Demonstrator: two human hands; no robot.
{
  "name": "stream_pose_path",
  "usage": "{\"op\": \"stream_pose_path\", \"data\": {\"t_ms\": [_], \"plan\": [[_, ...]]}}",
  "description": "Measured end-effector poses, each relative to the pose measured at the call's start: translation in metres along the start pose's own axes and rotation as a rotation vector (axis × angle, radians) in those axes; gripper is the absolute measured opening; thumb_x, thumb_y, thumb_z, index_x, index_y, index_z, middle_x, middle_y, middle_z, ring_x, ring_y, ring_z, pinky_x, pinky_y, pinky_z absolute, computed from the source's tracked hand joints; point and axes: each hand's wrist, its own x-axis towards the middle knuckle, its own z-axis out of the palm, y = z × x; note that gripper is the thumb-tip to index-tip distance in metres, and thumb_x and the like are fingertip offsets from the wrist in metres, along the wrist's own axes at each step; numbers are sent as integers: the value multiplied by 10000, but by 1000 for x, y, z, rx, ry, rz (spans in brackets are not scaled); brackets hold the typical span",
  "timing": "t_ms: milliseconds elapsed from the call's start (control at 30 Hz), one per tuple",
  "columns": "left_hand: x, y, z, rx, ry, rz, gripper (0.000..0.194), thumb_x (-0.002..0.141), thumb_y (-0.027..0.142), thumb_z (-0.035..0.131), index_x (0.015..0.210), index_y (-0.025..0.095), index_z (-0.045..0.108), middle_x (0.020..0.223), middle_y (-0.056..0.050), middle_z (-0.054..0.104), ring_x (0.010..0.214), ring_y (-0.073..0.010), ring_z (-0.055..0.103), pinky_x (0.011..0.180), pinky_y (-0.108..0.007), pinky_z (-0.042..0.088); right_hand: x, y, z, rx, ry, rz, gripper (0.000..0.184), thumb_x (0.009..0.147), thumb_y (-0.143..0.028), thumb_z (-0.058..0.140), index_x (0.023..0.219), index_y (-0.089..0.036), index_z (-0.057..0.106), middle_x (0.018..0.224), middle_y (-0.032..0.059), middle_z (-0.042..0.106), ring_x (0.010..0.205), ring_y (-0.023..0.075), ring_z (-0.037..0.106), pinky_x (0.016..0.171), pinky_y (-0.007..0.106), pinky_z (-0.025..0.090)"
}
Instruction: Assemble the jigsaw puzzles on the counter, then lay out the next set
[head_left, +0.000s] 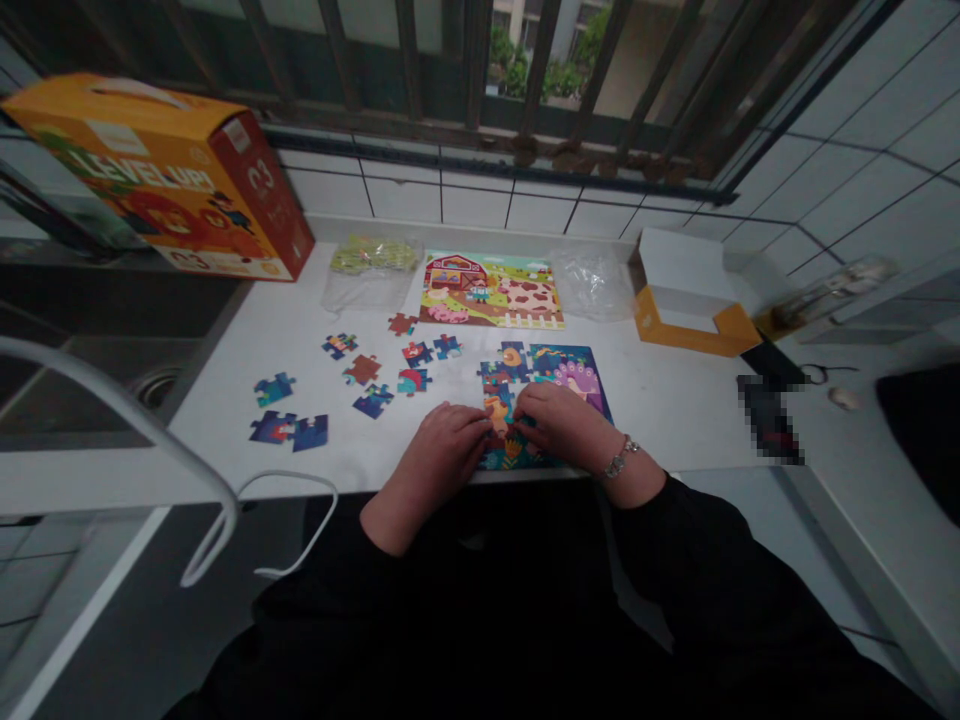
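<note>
A partly joined jigsaw puzzle (547, 360) with dark blue edges and a purple peacock lies near the counter's front edge. My left hand (442, 450) is at its left side, fingers pressed together on an orange-and-blue puzzle piece (498, 408). From the right, my right hand (562, 425) reaches over the puzzle, its fingers curled down onto the same area; a bracelet circles that wrist. My fingers partly hide the piece and the puzzle's middle. Several loose puzzle pieces (364, 369) are scattered to the left, two of them side by side at the near left (309, 432).
A farm picture (491, 290) lies behind the puzzle, between two clear plastic bags (596, 283). An orange carton (172, 180) stands at the back left. At the right sits an open orange-and-white box (694, 335). A white cable (172, 440) crosses the left foreground beside the sink.
</note>
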Motion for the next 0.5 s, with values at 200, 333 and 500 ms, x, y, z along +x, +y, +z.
{"op": "stream_pose_path", "data": {"t_ms": [200,333,500], "plan": [[-1,2,0,19,10,4,262,1065,209,614,1286,237,752,1311,-112,769,1186,-303,713,1074,-560,553,0,9,-3,55,60,29,107,1034,-261,716,1104,-192,759,1110,102,735,1065,259,677,960,393,534],[-1,1,1,17,32,12,255,1059,210,620,1276,235,753,1322,-111,768,1184,-306,720,1060,-563,560,12,36,-10,17,180,117,226,1043,-261,693,1250,-183,737,1268,144,753,1241,313,667,1111,482,523],[-1,2,-1,9,39,32,247,1054,196,600,1246,210,755,1318,-126,768,1156,-306,722,1045,-572,566,41,70,-16,12,144,144,559,923,-288,843,1446,-188,670,1472,165,705,1359,353,643,1179,540,511]]}}
